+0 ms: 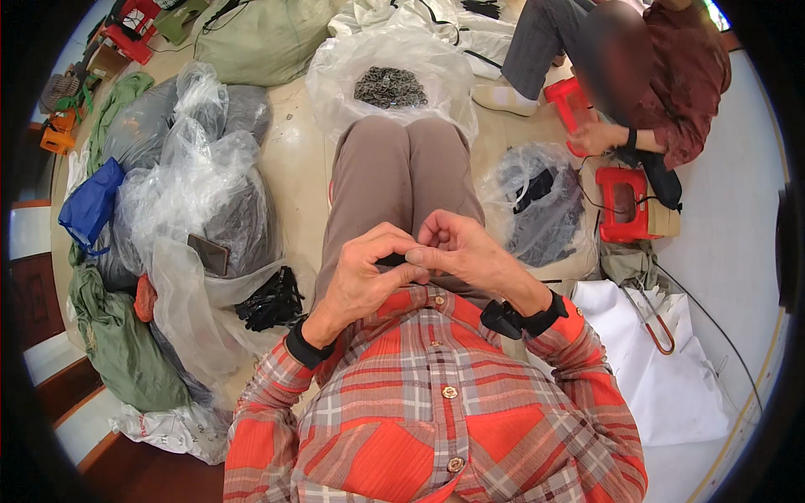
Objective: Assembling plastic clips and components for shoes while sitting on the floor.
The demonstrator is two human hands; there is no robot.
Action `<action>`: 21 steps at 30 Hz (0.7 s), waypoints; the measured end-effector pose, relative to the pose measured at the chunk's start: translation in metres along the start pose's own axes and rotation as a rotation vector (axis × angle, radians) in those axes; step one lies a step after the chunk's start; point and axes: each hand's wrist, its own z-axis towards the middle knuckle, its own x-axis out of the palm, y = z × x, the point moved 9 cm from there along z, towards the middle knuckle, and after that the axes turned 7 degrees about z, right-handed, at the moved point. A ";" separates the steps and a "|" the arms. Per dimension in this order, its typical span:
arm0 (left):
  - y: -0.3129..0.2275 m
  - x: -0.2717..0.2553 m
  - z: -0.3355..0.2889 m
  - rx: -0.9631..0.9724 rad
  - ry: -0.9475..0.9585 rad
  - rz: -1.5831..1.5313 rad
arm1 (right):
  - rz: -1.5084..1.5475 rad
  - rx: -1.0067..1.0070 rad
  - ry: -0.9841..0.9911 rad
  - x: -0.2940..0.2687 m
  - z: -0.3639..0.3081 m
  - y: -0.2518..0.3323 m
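Note:
Above my lap, my left hand (366, 272) and my right hand (470, 256) meet, their fingers bent and pressed together. A small black piece (391, 260) shows between the fingers and thumb of my left hand; most of it is hidden. My right thumb and fingertips pinch at the same spot, and what they grip there is covered. To the left lies a heap of black strips (270, 299) on clear plastic. Beyond my knees, a clear plastic bag (329, 80) lies open around a pile of small dark metal-looking pieces (390, 87).
At right, a clear bag (537, 239) holds dark pieces. A co-worker (683, 92) sits at far right by red stools (622, 204). Large stuffed bags (243, 201) crowd the left, a phone (208, 255) on one. A white sheet (650, 377) lies at lower right.

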 end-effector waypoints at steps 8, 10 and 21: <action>0.006 -0.005 -0.002 0.000 -0.008 -0.035 | -0.026 0.084 0.101 0.000 -0.007 -0.005; 0.004 -0.003 -0.001 0.004 0.022 -0.030 | -0.038 0.068 0.110 -0.001 -0.007 -0.007; 0.023 0.007 -0.009 -0.094 -0.005 -0.170 | -0.180 0.020 -0.002 -0.003 -0.007 -0.012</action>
